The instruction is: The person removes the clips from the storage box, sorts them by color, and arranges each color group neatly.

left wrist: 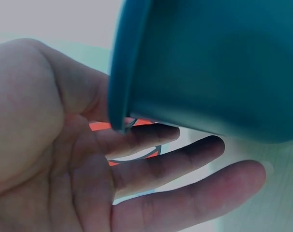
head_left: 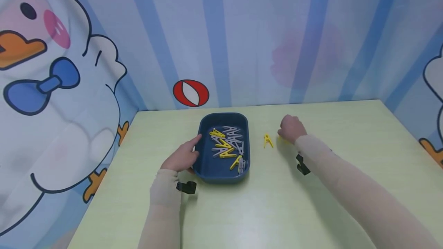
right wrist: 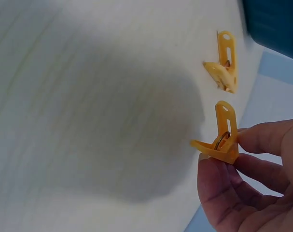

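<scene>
Pale sleeves (head_left: 360,193), left hand (head_left: 181,156) touching bin (head_left: 220,178), right hand (head_left: 292,128) pinching clip (right wrist: 232,146) (yellow)

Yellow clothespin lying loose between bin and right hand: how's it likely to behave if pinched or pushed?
The yellow clothespin is probably light and fairly stiff: slim, slotted, plastic-looking legs. Pushed, it would likely slide or pivot on the table, as its splayed legs discourage rolling. Pinched across the legs, it may flex and spring back, given the visible wire spring.

A pale table (head_left: 225,214) is bearing a blue tub (head_left: 221,180). Near the tub, toward three o'clock, a yellow clip (head_left: 266,138) is resting on the table.
</scene>
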`<state>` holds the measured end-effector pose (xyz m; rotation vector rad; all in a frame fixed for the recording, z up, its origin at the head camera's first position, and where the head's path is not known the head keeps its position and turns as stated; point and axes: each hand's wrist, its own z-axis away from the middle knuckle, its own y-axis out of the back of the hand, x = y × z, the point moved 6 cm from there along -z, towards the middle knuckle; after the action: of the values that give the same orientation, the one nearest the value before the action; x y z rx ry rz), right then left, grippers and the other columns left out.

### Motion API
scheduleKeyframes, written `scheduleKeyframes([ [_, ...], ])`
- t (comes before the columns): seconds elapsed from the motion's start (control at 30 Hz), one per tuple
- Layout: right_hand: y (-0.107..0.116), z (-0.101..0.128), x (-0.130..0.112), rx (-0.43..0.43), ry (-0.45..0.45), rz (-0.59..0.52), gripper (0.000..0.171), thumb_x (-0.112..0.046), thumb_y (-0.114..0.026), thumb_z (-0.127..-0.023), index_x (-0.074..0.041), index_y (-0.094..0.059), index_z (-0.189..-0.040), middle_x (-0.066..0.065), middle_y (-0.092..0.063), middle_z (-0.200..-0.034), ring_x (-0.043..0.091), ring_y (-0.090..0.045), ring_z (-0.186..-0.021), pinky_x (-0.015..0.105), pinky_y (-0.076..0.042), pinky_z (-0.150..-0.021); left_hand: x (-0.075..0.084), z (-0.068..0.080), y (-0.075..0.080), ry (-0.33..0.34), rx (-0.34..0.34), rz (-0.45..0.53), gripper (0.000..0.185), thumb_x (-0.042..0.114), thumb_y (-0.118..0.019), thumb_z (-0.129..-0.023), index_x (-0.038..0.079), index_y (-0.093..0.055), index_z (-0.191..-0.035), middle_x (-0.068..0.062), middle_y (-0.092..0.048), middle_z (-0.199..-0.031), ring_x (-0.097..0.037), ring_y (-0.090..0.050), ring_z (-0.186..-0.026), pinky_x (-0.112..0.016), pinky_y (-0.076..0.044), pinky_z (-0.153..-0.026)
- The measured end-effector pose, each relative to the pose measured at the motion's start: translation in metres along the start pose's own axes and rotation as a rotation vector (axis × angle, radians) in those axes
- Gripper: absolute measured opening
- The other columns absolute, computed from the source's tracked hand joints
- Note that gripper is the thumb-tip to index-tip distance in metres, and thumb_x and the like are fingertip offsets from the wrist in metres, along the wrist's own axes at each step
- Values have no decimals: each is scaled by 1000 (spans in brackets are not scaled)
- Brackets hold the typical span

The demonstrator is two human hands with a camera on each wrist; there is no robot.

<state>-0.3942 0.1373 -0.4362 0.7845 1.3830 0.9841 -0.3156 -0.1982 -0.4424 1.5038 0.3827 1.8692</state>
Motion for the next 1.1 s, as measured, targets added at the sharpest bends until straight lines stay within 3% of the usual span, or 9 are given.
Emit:
scheduleKeyframes([
  [0.07,-3,0,2,-16,-15,-7,27,-5,-59,-90,16,-64,-106,29,-66,-105,34,-64,-84,48,-54,-81,0,-1,0,-4,-2,-1,62,8,-42,-103,17,-20,-160,-17,-30,-158,-35,-62,-109,-37,-59,-58],
  [0.17,-10,-3,6,-32,-33,-19,26,-5,-60,-90,15,-63,-106,28,-66,-104,32,-64,-82,47,-54,-81,-1,-2,-1,-3,0,-4,62,8,-42,-103,18,-20,-160,-16,-30,-158,-34,-62,-110,-37,-59,-58],
  [0.47,-25,-8,13,-60,-63,-36,21,-4,-59,-90,12,-65,-101,21,-68,-92,26,-60,-72,42,-54,-71,-1,-2,-1,16,3,-4,61,10,-43,-104,20,-21,-160,-14,-31,-158,-34,-59,-112,-37,-59,-59],
  [0.8,-20,-7,4,-80,-65,-39,14,-5,-58,-92,6,-65,-85,11,-61,-72,21,-54,-60,31,-46,-55,0,0,2,12,8,10,61,9,-43,-103,18,-21,-160,-16,-30,-159,-36,-60,-112,-37,-59,-59],
  [0.87,-20,-8,3,-71,-53,-25,17,-7,-58,-92,8,-65,-88,14,-62,-77,23,-55,-64,34,-49,-59,-2,-1,1,9,5,6,62,8,-43,-103,17,-21,-160,-17,-29,-159,-36,-59,-114,-37,-59,-59],
  [0.97,-15,-6,-4,-18,0,1,26,-8,-56,-92,14,-65,-103,24,-65,-95,33,-62,-83,44,-54,-75,-3,-2,0,11,4,2,62,8,-44,-103,17,-20,-160,-17,-29,-159,-36,-58,-115,-37,-59,-59],
  [1.1,-6,0,-26,94,108,16,33,-8,-56,-92,15,-62,-115,29,-61,-109,40,-59,-101,50,-50,-88,-2,-3,-1,8,5,-10,62,8,-44,-103,17,-21,-160,-17,-31,-158,-34,-60,-111,-37,-59,-58],
])
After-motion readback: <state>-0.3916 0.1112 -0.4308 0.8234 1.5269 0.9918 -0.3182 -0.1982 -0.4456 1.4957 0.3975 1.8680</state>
